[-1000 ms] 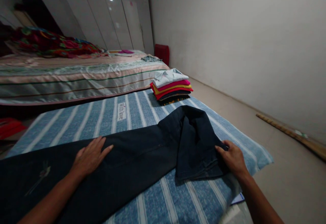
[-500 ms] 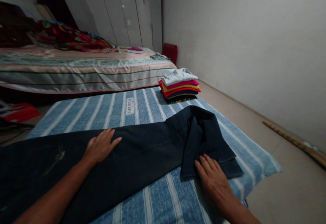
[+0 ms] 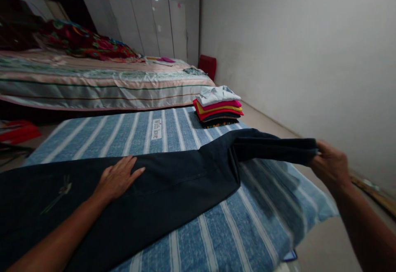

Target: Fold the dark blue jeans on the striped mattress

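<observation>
Dark denim trousers (image 3: 173, 185), laid lengthwise on near blue striped mattress (image 3: 216, 239): left hand (image 3: 117, 178) open, flat on mid-leg; right hand (image 3: 329, 165) closed on hem end, held taut above right edge; straightening step, calling for level lowering.

Your left hand (image 3: 117, 177) lies flat, palm down, fingers spread and pointing toward two o'clock. Its forearm comes in straight from the seven o'clock corner of the view. Your right hand (image 3: 331, 167) is raised out at three o'clock, fingers curled closed in a pinch, knuckles up. Its forearm slopes up from five o'clock, wrist slightly bent.
</observation>
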`<state>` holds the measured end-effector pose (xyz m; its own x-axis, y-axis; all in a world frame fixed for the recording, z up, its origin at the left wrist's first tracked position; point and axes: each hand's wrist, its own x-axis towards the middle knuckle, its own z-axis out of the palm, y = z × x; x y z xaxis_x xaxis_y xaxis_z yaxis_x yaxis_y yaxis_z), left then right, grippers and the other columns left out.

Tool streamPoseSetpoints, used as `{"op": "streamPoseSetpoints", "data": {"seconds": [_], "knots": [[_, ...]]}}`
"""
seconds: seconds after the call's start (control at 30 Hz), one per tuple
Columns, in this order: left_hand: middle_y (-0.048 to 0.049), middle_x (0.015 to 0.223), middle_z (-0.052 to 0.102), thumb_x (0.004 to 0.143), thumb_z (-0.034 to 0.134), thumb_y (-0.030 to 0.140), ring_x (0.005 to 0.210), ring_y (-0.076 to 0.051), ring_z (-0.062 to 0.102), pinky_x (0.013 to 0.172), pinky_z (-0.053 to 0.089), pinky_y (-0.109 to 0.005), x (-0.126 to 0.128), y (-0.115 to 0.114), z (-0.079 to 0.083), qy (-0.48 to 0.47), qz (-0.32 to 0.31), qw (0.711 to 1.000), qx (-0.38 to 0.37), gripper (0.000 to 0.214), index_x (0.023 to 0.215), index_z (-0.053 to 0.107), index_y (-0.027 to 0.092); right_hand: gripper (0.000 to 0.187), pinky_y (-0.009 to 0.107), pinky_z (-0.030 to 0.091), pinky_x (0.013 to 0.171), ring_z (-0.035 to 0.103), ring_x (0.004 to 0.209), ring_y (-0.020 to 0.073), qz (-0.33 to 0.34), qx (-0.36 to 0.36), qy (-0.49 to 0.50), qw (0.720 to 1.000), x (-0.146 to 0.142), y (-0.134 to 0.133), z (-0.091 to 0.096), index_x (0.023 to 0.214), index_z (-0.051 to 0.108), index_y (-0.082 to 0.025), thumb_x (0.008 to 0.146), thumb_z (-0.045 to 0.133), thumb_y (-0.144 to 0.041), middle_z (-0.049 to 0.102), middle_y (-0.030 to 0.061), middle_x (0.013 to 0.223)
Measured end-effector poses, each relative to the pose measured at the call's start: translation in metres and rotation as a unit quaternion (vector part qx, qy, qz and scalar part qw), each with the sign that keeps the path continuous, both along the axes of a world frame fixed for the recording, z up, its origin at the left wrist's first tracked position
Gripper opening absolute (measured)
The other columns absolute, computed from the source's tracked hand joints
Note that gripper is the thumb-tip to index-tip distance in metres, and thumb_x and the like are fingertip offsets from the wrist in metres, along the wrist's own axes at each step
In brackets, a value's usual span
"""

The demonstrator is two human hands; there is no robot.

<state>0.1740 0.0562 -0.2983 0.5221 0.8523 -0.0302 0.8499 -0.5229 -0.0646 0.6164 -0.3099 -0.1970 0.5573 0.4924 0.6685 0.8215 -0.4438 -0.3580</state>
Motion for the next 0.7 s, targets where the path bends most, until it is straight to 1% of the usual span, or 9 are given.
{"op": "streamPoseSetpoints", "data": {"seconds": [0.1, 0.17, 0.23, 0.27, 0.33, 0.4, 0.47, 0.63, 0.7], "knots": [[-0.0148, 0.147, 0.029, 0.090, 0.026, 0.038, 0.137, -0.026, 0.023, 0.106, 0.023, -0.047, 0.000, 0.003, -0.001, 0.009, 0.001, 1.000, 0.006, 0.057, 0.138, 0.034, 0.008, 0.018, 0.032, 0.040, 0.070, 0.053, 0.089, 0.0239, -0.051, -0.074, -0.083, 0.993, 0.035, 0.012, 0.007, 0.084, 0.067, -0.019, 0.074, 0.052, -0.022, 0.061, 0.0093, 0.091], [-0.0151, 0.147, 0.030, 0.090, 0.026, 0.035, 0.136, -0.026, 0.024, 0.106, 0.024, -0.046, -0.002, 0.004, -0.002, 0.018, -0.008, 1.000, 0.008, 0.055, 0.137, 0.036, 0.008, 0.019, 0.030, 0.037, 0.062, 0.052, 0.083, 0.0225, -0.121, -0.123, -0.081, 0.982, 0.050, 0.021, 0.004, 0.087, 0.068, -0.021, 0.075, 0.054, -0.021, 0.060, 0.0083, 0.088], [-0.0153, 0.146, 0.032, 0.089, 0.026, 0.031, 0.136, -0.027, 0.025, 0.105, 0.025, -0.047, -0.004, 0.005, -0.003, 0.022, -0.028, 0.999, 0.013, 0.053, 0.135, 0.041, 0.010, 0.019, 0.028, 0.034, 0.055, 0.052, 0.072, 0.0195, -0.149, -0.131, -0.042, 0.979, 0.063, 0.028, -0.002, 0.087, 0.069, -0.021, 0.073, 0.056, -0.021, 0.059, 0.0068, 0.081], [-0.0150, 0.145, 0.033, 0.088, 0.026, 0.029, 0.136, -0.028, 0.026, 0.104, 0.025, -0.048, -0.006, 0.006, -0.004, 0.021, -0.037, 0.999, 0.017, 0.051, 0.132, 0.044, 0.011, 0.018, 0.027, 0.033, 0.053, 0.052, 0.067, 0.0179, -0.137, -0.113, -0.002, 0.984, 0.068, 0.029, -0.007, 0.085, 0.068, -0.020, 0.071, 0.057, -0.020, 0.058, 0.0062, 0.077], [-0.0129, 0.145, 0.035, 0.086, 0.028, 0.025, 0.135, -0.029, 0.026, 0.103, 0.025, -0.050, -0.008, 0.007, -0.005, 0.016, -0.051, 0.998, 0.026, 0.048, 0.127, 0.051, 0.016, 0.020, 0.025, 0.035, 0.049, 0.052, 0.059, 0.0165, -0.071, -0.014, 0.142, 0.987, 0.077, 0.031, -0.017, 0.084, 0.066, -0.017, 0.066, 0.059, -0.020, 0.057, 0.0048, 0.068], [-0.0114, 0.144, 0.036, 0.083, 0.029, 0.023, 0.135, -0.029, 0.027, 0.104, 0.025, -0.051, -0.009, 0.008, -0.005, 0.011, -0.056, 0.998, 0.027, 0.047, 0.122, 0.056, 0.019, 0.027, 0.025, 0.038, 0.046, 0.055, 0.056, 0.0170, 0.002, 0.102, 0.296, 0.950, 0.084, 0.033, -0.027, 0.088, 0.063, -0.014, 0.062, 0.060, -0.024, 0.057, 0.0044, 0.064], [-0.0125, 0.143, 0.037, 0.082, 0.030, 0.025, 0.135, -0.030, 0.028, 0.104, 0.025, -0.050, -0.010, 0.008, -0.004, 0.004, -0.055, 0.998, 0.021, 0.047, 0.119, 0.058, 0.018, 0.033, 0.026, 0.043, 0.046, 0.057, 0.056, 0.0179, 0.046, 0.174, 0.384, 0.906, 0.086, 0.036, -0.036, 0.090, 0.059, -0.014, 0.061, 0.062, -0.029, 0.060, 0.0062, 0.069], [-0.0113, 0.143, 0.039, 0.079, 0.033, 0.028, 0.135, -0.029, 0.028, 0.106, 0.023, -0.048, -0.012, 0.012, -0.006, 0.023, -0.052, 0.998, 0.029, 0.050, 0.121, 0.057, 0.019, 0.027, 0.029, 0.050, 0.054, 0.061, 0.072, 0.0199, 0.125, 0.269, 0.386, 0.874, 0.089, 0.053, -0.031, 0.080, 0.056, -0.016, 0.061, 0.061, -0.035, 0.062, 0.0108, 0.089], [-0.0098, 0.142, 0.040, 0.077, 0.034, 0.029, 0.135, -0.028, 0.028, 0.106, 0.023, -0.047, -0.015, 0.017, -0.011, 0.031, -0.061, 0.997, 0.037, 0.050, 0.121, 0.057, 0.020, 0.022, 0.031, 0.052, 0.062, 0.062, 0.081, 0.0200, 0.135, 0.240, 0.283, 0.919, 0.098, 0.054, -0.022, 0.077, 0.053, -0.019, 0.071, 0.049, -0.039, 0.062, 0.0111, 0.100]]}}
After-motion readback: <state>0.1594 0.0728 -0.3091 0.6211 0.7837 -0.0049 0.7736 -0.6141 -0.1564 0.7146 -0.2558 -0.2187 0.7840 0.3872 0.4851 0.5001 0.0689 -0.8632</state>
